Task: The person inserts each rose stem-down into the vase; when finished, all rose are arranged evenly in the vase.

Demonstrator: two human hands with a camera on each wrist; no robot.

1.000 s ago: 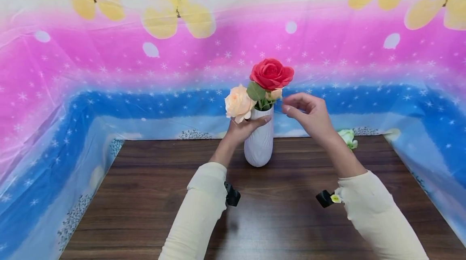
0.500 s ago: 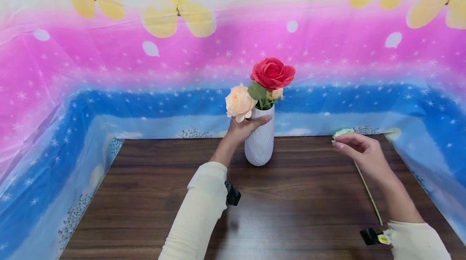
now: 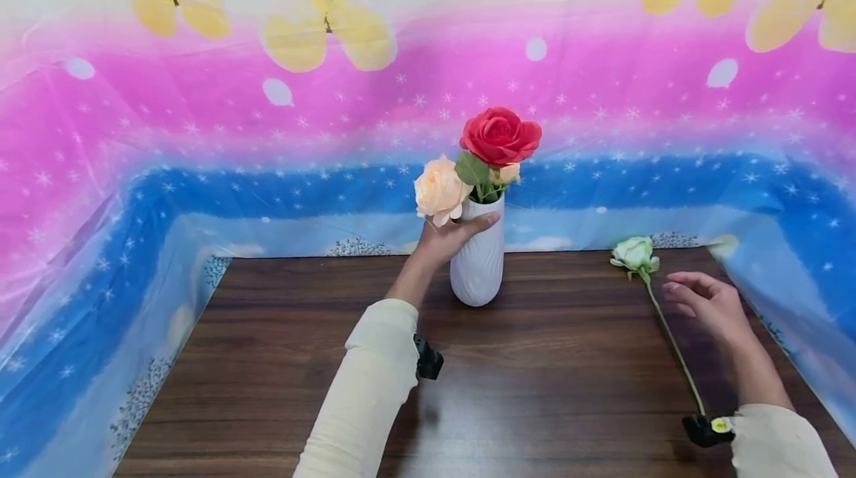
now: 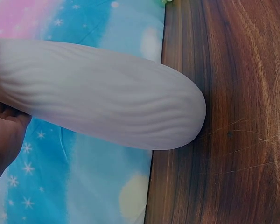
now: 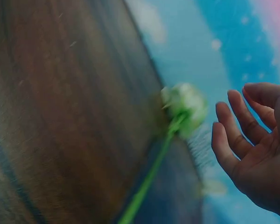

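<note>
My left hand [image 3: 446,241] grips a white ribbed vase [image 3: 478,262] near its neck, thumb across the front. In the left wrist view the vase [image 4: 107,95] fills the middle, its rounded base towards the wood. A red rose [image 3: 501,136] stands highest in the vase, a peach rose [image 3: 441,189] leans out to the left, and a smaller peach bloom [image 3: 505,173] sits behind. My right hand [image 3: 712,305] holds nothing, fingers loosely bent, just right of a pale green rose [image 3: 634,253]. That rose lies on the table, its long stem pointing towards me.
The dark wooden table [image 3: 334,359] ends at the back against a pink and blue printed cloth [image 3: 301,128], which also rises on both sides. A small black camera [image 3: 429,359] sits at the left wrist, another black camera [image 3: 706,430] at the right.
My right hand has moved from beside the vase's blooms to the right, over the pale green rose and then just past it. The left hand and vase stay nearly still.
</note>
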